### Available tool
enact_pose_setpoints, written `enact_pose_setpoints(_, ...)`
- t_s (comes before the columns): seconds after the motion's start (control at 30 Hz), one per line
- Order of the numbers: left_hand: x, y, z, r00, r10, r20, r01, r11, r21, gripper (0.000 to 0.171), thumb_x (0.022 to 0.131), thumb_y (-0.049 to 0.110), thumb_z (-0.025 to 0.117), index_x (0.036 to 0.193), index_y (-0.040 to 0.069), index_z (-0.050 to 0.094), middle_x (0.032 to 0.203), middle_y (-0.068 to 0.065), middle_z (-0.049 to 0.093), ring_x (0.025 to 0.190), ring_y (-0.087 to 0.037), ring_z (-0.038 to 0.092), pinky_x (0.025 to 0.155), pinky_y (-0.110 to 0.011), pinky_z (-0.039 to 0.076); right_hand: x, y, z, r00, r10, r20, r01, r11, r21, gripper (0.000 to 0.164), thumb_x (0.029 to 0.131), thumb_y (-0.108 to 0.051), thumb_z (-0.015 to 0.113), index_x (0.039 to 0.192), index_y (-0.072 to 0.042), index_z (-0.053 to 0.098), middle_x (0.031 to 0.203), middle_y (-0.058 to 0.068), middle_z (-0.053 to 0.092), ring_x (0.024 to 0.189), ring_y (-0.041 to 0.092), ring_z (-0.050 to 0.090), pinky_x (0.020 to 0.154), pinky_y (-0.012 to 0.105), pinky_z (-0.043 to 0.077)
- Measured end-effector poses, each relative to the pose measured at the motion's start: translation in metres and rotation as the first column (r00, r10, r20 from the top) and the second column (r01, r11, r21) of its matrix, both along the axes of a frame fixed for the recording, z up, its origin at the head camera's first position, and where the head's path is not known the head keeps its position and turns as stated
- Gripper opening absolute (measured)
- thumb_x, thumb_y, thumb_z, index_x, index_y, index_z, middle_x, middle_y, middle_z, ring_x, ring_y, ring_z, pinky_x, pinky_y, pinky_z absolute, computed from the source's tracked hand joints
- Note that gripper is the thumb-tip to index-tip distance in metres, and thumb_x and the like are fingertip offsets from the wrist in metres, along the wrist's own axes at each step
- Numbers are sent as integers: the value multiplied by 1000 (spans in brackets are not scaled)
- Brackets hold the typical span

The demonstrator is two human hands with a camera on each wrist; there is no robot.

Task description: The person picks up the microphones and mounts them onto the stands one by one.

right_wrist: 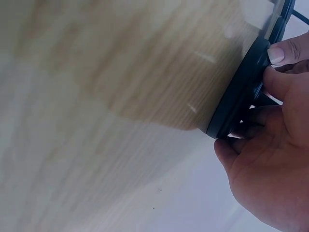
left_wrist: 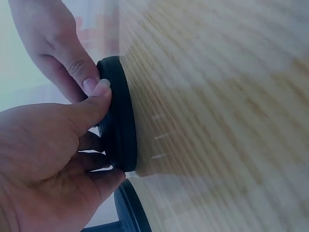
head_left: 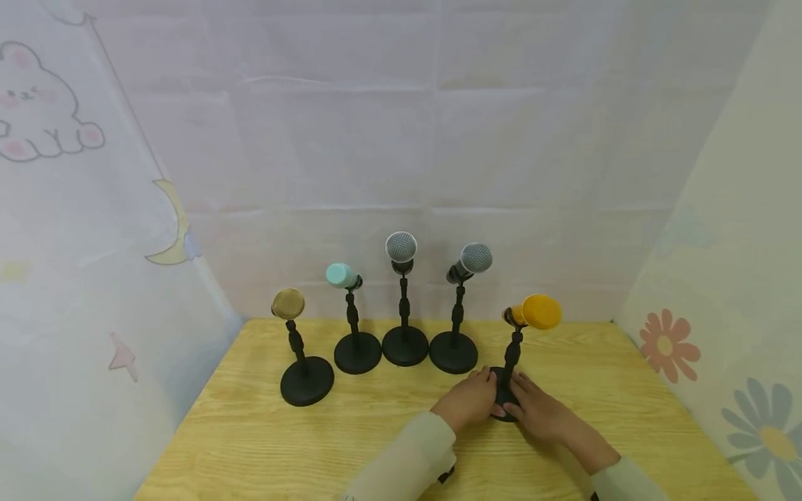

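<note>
Toward the table's right side stands a black desktop microphone stand [head_left: 512,353] carrying an orange microphone [head_left: 541,312] tilted to the right. My left hand [head_left: 466,402] grips the left edge of its round base [left_wrist: 119,121]. On the opposite edge, my right hand [head_left: 544,415] holds the same base, thumb on top and fingers around the rim. The two thumbs come close together at the near side of the base. In the right wrist view, the base [right_wrist: 239,92] sits flat on the wood, partly covered by the fingers.
Left of the hands, several more stands form an arc: one with a gold-headed microphone [head_left: 289,304], one with a mint microphone [head_left: 340,275], and two with silver-grille microphones [head_left: 401,247]. Patterned cloth walls [head_left: 689,278] border the wooden table [head_left: 250,445].
</note>
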State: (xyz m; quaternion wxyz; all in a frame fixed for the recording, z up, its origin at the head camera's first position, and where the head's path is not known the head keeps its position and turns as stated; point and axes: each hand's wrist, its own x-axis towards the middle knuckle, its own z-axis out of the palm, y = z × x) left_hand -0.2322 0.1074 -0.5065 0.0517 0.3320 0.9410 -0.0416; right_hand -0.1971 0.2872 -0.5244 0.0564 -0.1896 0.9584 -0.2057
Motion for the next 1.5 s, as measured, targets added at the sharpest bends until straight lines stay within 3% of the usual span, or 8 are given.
enact_pose_setpoints(0.13,-3,5,2,999,-27,-30,27,999,-20,65,103,52,43,155,14,42,159,-1,40,145,-12,39,114,-21,36,-3,4,2,1000,-14,6,14,1000,-8,64,107,-28,52,147,18,36,154,42,26,142,60,22,110,69,30)
enact_pose_setpoints(0.37,-14,21,-2,998,39,49,-38,999,-14,66,101,52,47,158,20,38,162,4,33,148,-9,33,115,-22,34,-11,11,5,999,-48,2,47,999,18,60,106,-24,54,148,16,37,154,40,27,141,61,24,109,70,31)
enact_pose_setpoints(0.5,-21,28,-2,999,29,39,-28,999,-33,62,104,46,48,158,21,36,163,4,31,148,-9,33,116,-22,33,-20,15,5,998,-62,10,62,998,12,61,106,-24,54,149,15,36,155,40,26,141,61,24,109,70,31)
enact_pose_setpoints(0.7,-33,27,-5,994,78,82,-79,997,4,66,102,52,46,159,21,35,164,5,30,147,-10,35,114,-23,37,-31,13,3,997,-63,33,64,998,-26,62,107,-22,53,151,15,30,157,40,22,142,61,20,111,70,27)
enact_pose_setpoints(1.03,-43,41,-8,989,97,111,-98,995,8,67,102,50,47,160,20,32,165,6,25,149,-8,29,113,-23,38,-42,20,5,994,-93,58,97,993,-69,62,106,-19,54,151,15,30,158,40,17,141,62,21,109,72,27)
enact_pose_setpoints(1.23,-45,40,-13,993,113,40,-113,994,-11,66,104,50,42,159,16,34,165,2,28,150,-9,28,109,-21,42,-54,19,1,997,-69,19,70,996,-57,61,106,-18,52,151,17,30,157,41,18,140,61,25,109,71,29)
enact_pose_setpoints(1.5,-44,42,-11,989,117,-87,-118,993,-10,59,107,43,43,157,10,38,162,-7,33,149,-18,34,91,-15,52,-74,20,7,995,-95,21,95,996,4,59,107,-17,52,149,17,32,156,41,20,141,62,24,111,69,29)
